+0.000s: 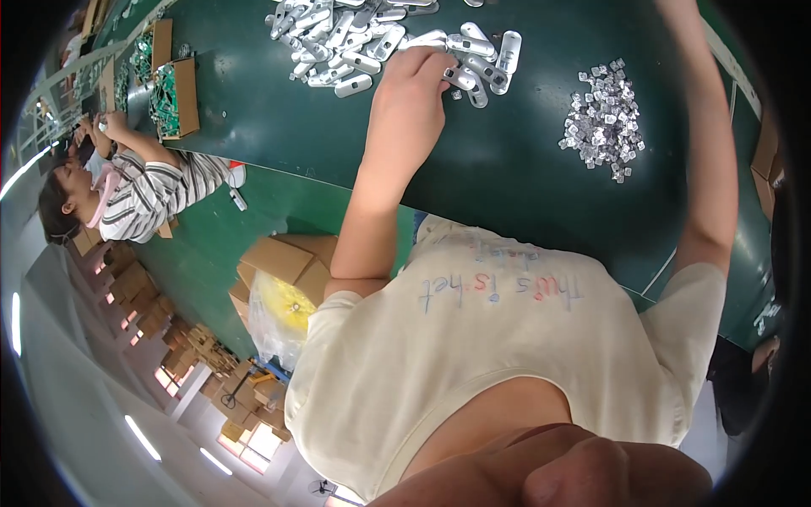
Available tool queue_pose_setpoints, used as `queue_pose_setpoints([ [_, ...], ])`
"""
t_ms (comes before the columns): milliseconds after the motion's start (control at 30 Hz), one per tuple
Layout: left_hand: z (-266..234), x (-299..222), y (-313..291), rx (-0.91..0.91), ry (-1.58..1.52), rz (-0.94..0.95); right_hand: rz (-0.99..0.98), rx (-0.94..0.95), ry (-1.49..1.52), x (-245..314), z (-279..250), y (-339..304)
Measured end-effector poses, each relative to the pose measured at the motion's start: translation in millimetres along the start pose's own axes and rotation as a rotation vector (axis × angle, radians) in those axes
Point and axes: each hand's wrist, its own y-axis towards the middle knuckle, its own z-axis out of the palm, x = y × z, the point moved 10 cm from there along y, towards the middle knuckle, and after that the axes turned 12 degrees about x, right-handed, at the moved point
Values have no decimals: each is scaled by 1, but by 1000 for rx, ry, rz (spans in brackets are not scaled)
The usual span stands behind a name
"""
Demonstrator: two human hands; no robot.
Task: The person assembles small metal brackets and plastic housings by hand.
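Observation:
My left hand [411,78] rests at the near edge of a heap of silver casings, its fingers curled and partly hidden from view. From its right side pokes one oblong silver casing [459,79] with a small dark opening, seemingly gripped by the fingers. More casings lie just right of the hand, among them a long rounded one [508,52]. The main heap of casings [342,38] spreads to the left and far side. My right arm stretches to the far right, and only the blurred base of my right hand [677,8] shows at the top edge; its fingers are out of frame.
A pile of small clear square pieces [604,121] sits on the dark green table [507,160], right of centre. Cardboard boxes of green parts [176,97] stand at the far left, where a co-worker [139,190] works. On the floor, an open carton [283,262] holds a yellow-filled plastic bag.

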Motion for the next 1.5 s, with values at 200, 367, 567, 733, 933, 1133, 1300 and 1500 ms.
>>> queue_pose_setpoints([
  [200,1,21,6,146,26,-58,-490,641,-188,137,173,-133],
  [367,-23,40,-2,27,-141,-217,-537,594,-344,140,216,-144],
  [567,-18,63,-22,-44,-616,-353,-542,626,-597,144,235,-156],
  [733,-16,61,-16,-20,-552,-368,-443,599,-327,134,209,-148],
  [933,-28,44,-7,-185,-526,-235,316,590,754,75,150,-135],
  [1133,-27,22,4,-330,-875,-115,332,511,1058,86,122,-151],
  [1300,1,29,13,-194,-1224,-172,325,469,1018,95,109,-161],
  [1500,14,-11,17,-27,-1339,-311,221,430,861,94,101,-161],
])
